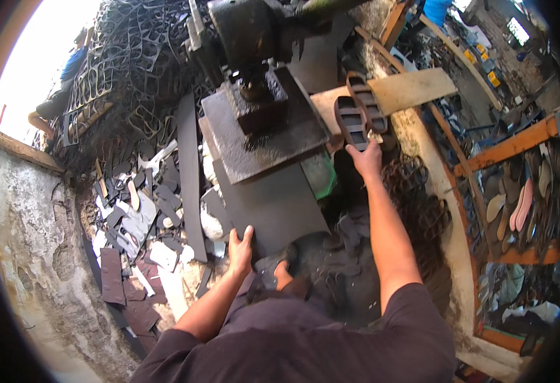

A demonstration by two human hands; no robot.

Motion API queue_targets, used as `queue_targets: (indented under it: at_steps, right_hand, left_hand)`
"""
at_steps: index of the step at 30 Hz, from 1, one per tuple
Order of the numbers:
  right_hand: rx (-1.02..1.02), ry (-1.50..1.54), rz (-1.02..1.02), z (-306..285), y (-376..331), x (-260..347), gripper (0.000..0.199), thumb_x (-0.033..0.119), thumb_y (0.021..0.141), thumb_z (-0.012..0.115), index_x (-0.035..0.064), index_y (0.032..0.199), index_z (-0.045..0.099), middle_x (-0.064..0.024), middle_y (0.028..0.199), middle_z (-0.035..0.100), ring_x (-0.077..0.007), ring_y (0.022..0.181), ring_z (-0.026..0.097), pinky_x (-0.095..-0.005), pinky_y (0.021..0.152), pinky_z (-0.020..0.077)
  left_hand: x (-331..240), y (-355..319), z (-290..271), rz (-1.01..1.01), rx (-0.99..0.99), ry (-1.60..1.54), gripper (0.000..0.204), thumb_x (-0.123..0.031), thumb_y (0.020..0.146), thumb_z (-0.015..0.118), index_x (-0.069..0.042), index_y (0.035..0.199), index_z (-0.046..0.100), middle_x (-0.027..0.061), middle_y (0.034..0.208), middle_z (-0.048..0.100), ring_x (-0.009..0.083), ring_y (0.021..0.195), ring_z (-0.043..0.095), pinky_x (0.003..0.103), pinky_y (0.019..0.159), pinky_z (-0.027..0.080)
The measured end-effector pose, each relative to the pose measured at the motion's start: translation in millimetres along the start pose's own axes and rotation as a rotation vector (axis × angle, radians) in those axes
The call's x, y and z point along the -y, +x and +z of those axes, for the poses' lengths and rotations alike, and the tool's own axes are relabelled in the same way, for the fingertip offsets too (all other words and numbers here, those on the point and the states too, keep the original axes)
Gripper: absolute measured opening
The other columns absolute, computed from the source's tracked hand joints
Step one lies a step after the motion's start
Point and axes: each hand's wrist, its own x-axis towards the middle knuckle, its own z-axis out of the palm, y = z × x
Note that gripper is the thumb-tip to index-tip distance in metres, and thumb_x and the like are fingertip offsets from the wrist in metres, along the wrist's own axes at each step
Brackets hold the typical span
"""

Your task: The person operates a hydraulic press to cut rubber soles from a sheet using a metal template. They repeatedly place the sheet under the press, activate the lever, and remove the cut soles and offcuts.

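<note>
My left hand [242, 251] grips the near left edge of a flat dark grey sheet [273, 210], thumb on top. The sheet's far part lies beneath the square metal plate [267, 137] of a heavy, grimy press [248, 38]. To the right, my right hand [366, 158] is closed on the near end of a brown, sole-shaped cutting die [351, 122] with crossbars. A second similar cutting die [367, 99] stands right behind it. Both rest by a tan board [414, 89] beside the press plate. My right fingertips are partly hidden by the die.
Offcuts and scraps [140, 217] cover the floor at left, below a tall heap of cut-out sheet webbing [127, 70]. A long dark strip [192, 179] stands beside the press. Racks of sole shapes [522, 204] are at right. Another person's arm [43, 121] shows far left.
</note>
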Motion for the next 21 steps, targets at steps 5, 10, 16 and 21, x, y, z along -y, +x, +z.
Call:
queue_targets:
  at_steps: [5, 10, 16, 21]
  right_hand:
    - [0.037, 0.133, 0.030, 50, 57, 9, 0.082, 0.040, 0.077, 0.085, -0.0047, 0.137, 0.052, -0.0245, 0.134, 0.061, -0.0372, 0.124, 0.059, -0.0451, 0.105, 0.0472]
    - [0.338, 1.361, 0.322, 21, 3, 43, 0.067, 0.022, 0.087, 0.080, 0.0001, 0.142, 0.050, -0.0109, 0.128, 0.060, -0.0261, 0.123, 0.057, -0.0423, 0.104, 0.0477]
    - [0.283, 1.481, 0.616, -19, 14, 78, 0.068, 0.031, 0.092, 0.080, -0.0031, 0.141, 0.049, -0.0161, 0.142, 0.049, -0.0337, 0.131, 0.053, -0.0539, 0.111, 0.0471]
    - [0.166, 1.806, 0.912, 19, 89, 94, 0.059, 0.053, 0.103, 0.057, 0.0046, 0.137, 0.056, -0.0200, 0.129, 0.062, -0.0416, 0.110, 0.066, -0.0529, 0.095, 0.0628]
  left_hand:
    - [-5, 34, 2, -0.042, 0.002, 0.141, 0.052, -0.032, 0.099, 0.074, 0.000, 0.133, 0.051, 0.0093, 0.112, 0.063, 0.0150, 0.102, 0.058, 0.031, 0.088, 0.048]
    - [-4, 40, -35, -0.072, -0.024, 0.019, 0.043, -0.031, 0.099, 0.074, -0.005, 0.129, 0.057, 0.0031, 0.107, 0.064, 0.0108, 0.095, 0.060, 0.026, 0.081, 0.046]
    - [-14, 54, -29, -0.133, -0.019, -0.081, 0.031, -0.028, 0.100, 0.073, -0.009, 0.121, 0.061, -0.0018, 0.097, 0.061, 0.0072, 0.087, 0.059, 0.023, 0.074, 0.049]
    - [-30, 62, -17, -0.128, -0.036, -0.100, 0.033, -0.028, 0.099, 0.074, -0.007, 0.121, 0.061, -0.0029, 0.097, 0.060, 0.0049, 0.081, 0.055, 0.021, 0.070, 0.047]
